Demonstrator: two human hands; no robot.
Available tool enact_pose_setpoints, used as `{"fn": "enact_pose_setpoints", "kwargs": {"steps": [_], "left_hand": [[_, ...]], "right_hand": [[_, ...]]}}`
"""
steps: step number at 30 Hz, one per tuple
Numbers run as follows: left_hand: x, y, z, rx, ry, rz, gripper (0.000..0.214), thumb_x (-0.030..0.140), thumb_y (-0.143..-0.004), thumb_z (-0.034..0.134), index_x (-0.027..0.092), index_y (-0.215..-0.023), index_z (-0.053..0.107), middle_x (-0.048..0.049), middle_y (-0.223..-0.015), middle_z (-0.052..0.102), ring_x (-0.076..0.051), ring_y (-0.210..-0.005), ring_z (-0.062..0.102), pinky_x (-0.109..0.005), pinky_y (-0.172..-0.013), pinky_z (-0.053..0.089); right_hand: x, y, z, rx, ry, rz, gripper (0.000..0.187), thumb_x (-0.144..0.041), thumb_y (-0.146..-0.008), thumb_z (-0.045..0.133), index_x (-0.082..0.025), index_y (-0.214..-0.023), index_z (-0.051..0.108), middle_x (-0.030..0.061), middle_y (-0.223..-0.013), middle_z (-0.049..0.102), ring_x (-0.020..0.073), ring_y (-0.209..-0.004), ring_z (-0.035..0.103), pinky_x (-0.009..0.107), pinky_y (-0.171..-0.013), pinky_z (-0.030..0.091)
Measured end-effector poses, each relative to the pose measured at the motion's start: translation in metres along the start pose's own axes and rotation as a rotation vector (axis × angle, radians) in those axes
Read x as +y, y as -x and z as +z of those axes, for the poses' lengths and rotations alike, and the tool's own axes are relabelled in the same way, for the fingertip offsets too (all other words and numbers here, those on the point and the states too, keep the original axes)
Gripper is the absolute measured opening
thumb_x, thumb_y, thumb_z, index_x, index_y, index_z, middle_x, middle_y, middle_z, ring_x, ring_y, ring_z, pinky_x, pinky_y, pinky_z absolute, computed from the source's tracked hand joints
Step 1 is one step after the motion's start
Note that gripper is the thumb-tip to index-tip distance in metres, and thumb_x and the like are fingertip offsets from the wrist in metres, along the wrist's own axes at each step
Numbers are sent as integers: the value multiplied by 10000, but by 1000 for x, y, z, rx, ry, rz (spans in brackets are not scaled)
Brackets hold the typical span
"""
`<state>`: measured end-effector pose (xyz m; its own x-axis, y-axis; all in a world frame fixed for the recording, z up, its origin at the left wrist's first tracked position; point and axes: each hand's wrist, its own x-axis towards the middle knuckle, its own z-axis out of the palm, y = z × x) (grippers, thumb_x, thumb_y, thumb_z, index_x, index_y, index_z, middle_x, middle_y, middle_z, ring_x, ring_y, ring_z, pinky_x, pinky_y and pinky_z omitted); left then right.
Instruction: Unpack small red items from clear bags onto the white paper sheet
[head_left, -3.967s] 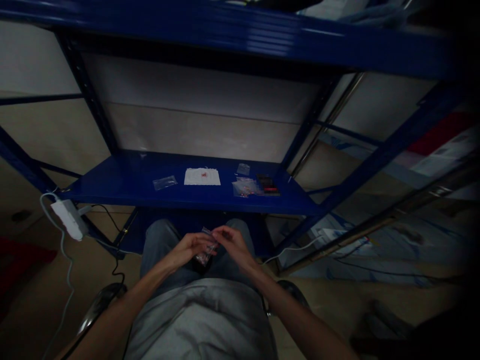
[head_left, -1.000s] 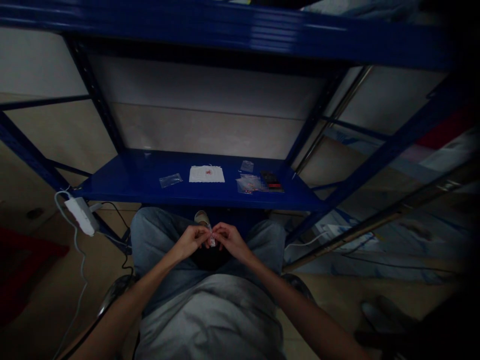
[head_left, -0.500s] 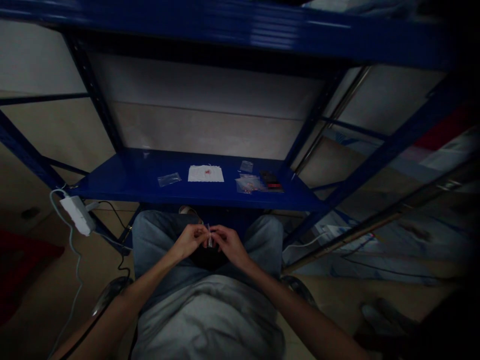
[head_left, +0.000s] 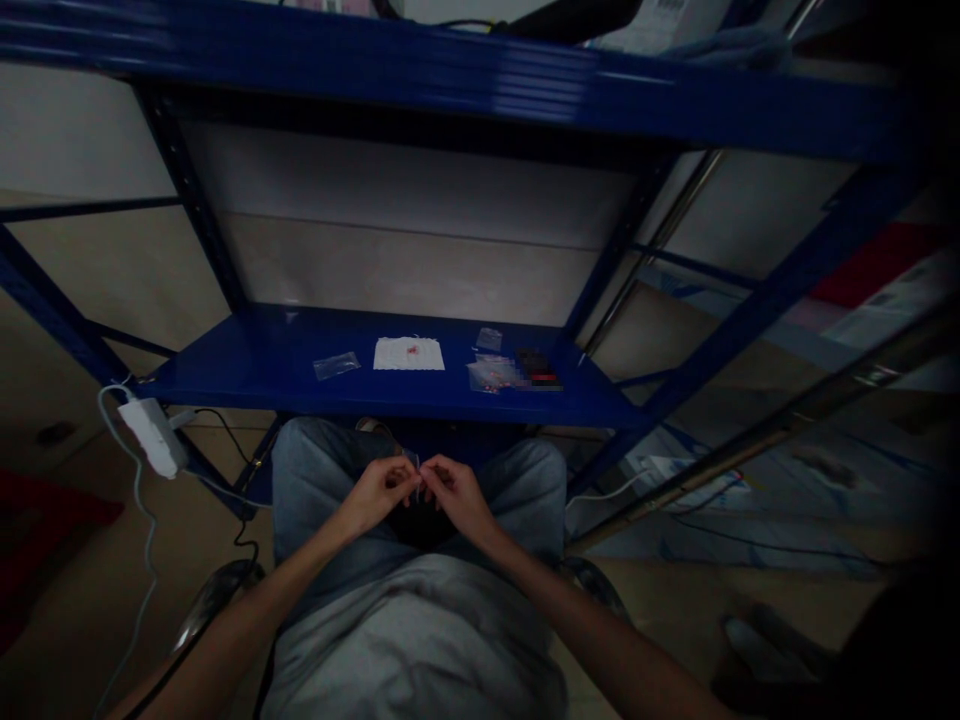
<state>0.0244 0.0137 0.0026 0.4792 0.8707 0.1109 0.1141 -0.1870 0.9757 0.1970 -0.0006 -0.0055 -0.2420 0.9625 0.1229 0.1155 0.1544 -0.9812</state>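
Note:
My left hand and my right hand meet over my lap, fingertips pinched together on a small clear plastic bag that is mostly hidden between them. I sit in jeans in front of a blue metal shelf. On that shelf lie a white cloth with a red mark, a small clear bag to its left, and more clear bags with red bits to its right.
A dark box sits at the shelf's right end. A white power strip with cables hangs off the left post. An upper blue shelf beam runs overhead. Chrome chair arms flank my legs.
The bag, held out larger between my hands four seconds ago, is now bunched small at my fingertips. My hands stayed together over my lap; my knees have spread apart.

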Motion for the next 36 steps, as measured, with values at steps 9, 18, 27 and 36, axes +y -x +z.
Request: {"fn": "enact_pose_setpoints", "kwargs": {"steps": [9,18,27,36], "left_hand": [[6,7,1,-25,-77,0,278,369,-874,544,131,-766,636,-24,-660,622,-129,-600,566,-239,-615,424],[2,11,10,285,-715,-5,136,162,-731,543,170,-595,546,37,-551,519,-100,-526,460,-230,-560,278],[0,14,23,281,-750,21,176,179,-787,514,181,-612,534,32,-570,544,-104,-527,483,-229,-559,279],[4,11,21,239,-773,68,155,188,-836,486,192,-699,560,8,-679,589,-129,-610,529,-234,-599,322]], "right_hand": [[-3,1,0,-49,79,-53,210,-372,-909,492,-196,-818,564,-12,-646,582,127,-558,556,226,-520,409],[-1,-1,-9,164,635,-135,138,-90,-705,528,-216,-726,477,-56,-586,500,114,-536,495,227,-556,331],[10,2,0,-29,271,-104,342,-195,-796,579,-240,-1118,474,-29,-781,619,129,-636,601,222,-558,428],[18,-1,1,64,224,-65,365,-177,-802,541,-243,-1155,472,-31,-772,619,131,-622,593,223,-546,449]]}}
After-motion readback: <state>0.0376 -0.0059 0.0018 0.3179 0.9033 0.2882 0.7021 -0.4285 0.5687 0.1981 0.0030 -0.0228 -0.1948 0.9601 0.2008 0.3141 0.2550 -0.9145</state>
